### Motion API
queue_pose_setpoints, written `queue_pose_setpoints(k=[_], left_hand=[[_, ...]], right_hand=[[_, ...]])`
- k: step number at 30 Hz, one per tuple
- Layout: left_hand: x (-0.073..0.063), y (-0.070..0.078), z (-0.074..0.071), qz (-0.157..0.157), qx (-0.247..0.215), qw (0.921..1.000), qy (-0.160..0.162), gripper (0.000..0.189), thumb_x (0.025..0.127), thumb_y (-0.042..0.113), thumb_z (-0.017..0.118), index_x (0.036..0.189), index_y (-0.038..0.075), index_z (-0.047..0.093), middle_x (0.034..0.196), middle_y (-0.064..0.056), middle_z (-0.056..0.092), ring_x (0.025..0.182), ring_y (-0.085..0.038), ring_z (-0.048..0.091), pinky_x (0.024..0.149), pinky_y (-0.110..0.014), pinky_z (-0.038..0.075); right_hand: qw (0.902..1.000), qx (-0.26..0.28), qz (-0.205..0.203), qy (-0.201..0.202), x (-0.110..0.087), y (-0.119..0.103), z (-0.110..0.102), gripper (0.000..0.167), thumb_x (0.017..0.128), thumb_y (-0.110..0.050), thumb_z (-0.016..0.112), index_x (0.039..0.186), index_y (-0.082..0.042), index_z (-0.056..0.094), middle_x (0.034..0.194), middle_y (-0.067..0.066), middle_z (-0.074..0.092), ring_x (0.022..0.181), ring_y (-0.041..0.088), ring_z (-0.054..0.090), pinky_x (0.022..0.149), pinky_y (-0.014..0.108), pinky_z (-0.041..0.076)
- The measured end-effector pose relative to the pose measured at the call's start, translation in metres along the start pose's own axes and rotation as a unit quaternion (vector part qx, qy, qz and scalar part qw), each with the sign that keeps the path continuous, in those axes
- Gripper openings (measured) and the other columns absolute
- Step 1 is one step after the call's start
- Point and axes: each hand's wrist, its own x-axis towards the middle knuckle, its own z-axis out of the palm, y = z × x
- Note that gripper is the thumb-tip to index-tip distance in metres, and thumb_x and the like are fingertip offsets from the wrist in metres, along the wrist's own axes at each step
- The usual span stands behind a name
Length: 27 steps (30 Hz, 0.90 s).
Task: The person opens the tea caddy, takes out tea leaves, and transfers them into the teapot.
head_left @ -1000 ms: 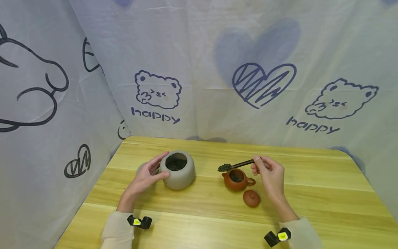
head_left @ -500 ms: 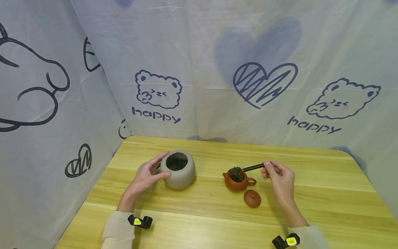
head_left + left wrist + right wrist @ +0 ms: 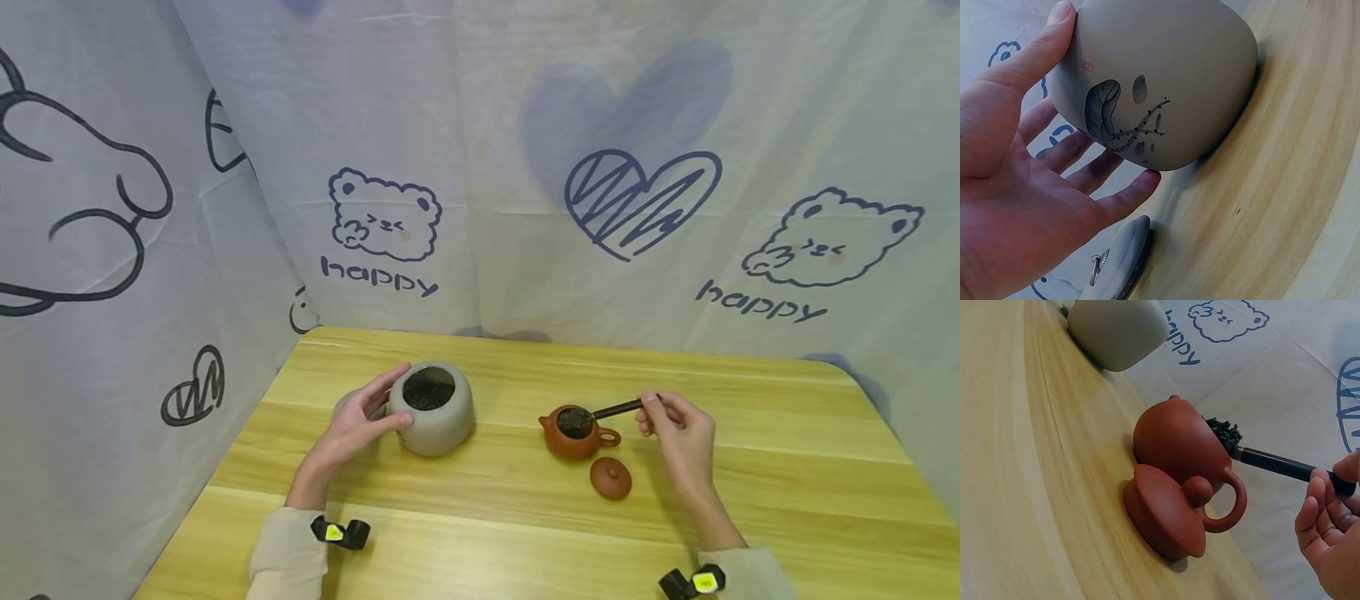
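With fingers and thumb spread about its side, my left hand (image 3: 360, 421) holds a grey round jar (image 3: 442, 429). Dark tea leaves (image 3: 429, 393) lie inside the jar, and a painted plant decorates its wall (image 3: 1172, 69) in the left wrist view. My right hand (image 3: 681, 433) pinches the dark handle of a tea scoop (image 3: 618, 409). The scoop's loaded end is at the mouth of a red-brown clay teapot (image 3: 567, 443), where a heap of dark leaves (image 3: 1225, 430) shows. The scoop's bowl itself is hidden by the leaves.
The teapot's lid (image 3: 611, 478) lies on the wooden table (image 3: 465, 533) in front of the pot, close to its handle. Beside the left hand, partly hidden, is the jar's grey lid (image 3: 1122, 259) with a small ring. A printed cloth (image 3: 510, 275) hangs behind the table.
My right hand first moved right, drawing the scoop from the teapot's spout side to over its opening. Then the scoop's end dipped to the mouth. My left hand stayed on the jar.
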Motion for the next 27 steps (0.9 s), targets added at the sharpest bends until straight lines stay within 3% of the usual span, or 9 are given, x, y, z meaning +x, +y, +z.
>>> queue_pose_setpoints(k=[5,9,16,22,24,27], left_hand=[[0.0,0.0,0.0,-0.004,0.002,1.0,0.002,0.075,0.092,0.015,0.079,0.158,0.019,0.043,0.162,-0.007,0.038,0.151,-0.03,0.032,0.124,-0.046,0.024],[0.0,0.001,0.001,-0.007,-0.001,1.0,0.003,0.075,0.092,0.014,0.079,0.158,0.019,0.043,0.162,-0.007,0.038,0.151,-0.031,0.032,0.124,-0.047,0.024],[0.001,0.0,0.001,-0.006,0.0,1.0,0.001,0.075,0.093,0.015,0.079,0.158,0.019,0.042,0.163,-0.007,0.038,0.151,-0.031,0.031,0.124,-0.046,0.024],[0.001,0.0,0.002,-0.007,-0.005,1.0,0.0,0.075,0.093,0.015,0.079,0.158,0.019,0.042,0.163,-0.006,0.038,0.151,-0.031,0.03,0.124,-0.047,0.024],[0.0,0.001,0.002,-0.007,-0.008,0.9999,0.0,0.075,0.093,0.014,0.078,0.158,0.02,0.042,0.163,-0.006,0.037,0.151,-0.031,0.03,0.124,-0.048,0.024],[0.0,0.0,0.002,-0.006,-0.007,1.0,0.002,0.075,0.093,0.014,0.078,0.158,0.02,0.042,0.163,-0.006,0.037,0.151,-0.03,0.03,0.124,-0.047,0.024]], right_hand=[[0.9996,-0.006,-0.025,-0.011,-0.002,0.001,0.002,0.025,0.1,-0.01,0.067,0.101,0.014,0.07,0.075,0.012,0.071,0.061,0.011,0.067,0.058,0.023,0.059],[0.9958,-0.04,-0.074,-0.036,-0.004,0.002,0.002,0.02,0.101,-0.01,0.066,0.101,0.009,0.072,0.079,0.018,0.071,0.065,0.012,0.068,0.06,0.025,0.06],[0.9765,-0.101,-0.171,-0.083,-0.005,0.006,-0.001,0.012,0.1,0.0,0.064,0.105,0.004,0.074,0.085,0.022,0.07,0.073,0.008,0.067,0.066,0.016,0.058],[0.9503,-0.135,-0.261,-0.102,-0.018,-0.023,0.004,0.016,0.09,0.017,0.065,0.101,0.01,0.072,0.085,0.017,0.071,0.072,0.018,0.066,0.066,0.012,0.054],[0.9472,-0.135,-0.273,-0.102,-0.02,-0.029,0.005,0.016,0.088,0.019,0.064,0.1,0.011,0.072,0.085,0.014,0.07,0.072,0.022,0.065,0.066,0.013,0.054],[0.9502,-0.124,-0.268,-0.099,-0.021,-0.031,0.005,0.016,0.088,0.02,0.063,0.099,0.012,0.071,0.083,0.013,0.07,0.072,0.015,0.066,0.066,0.013,0.055]])
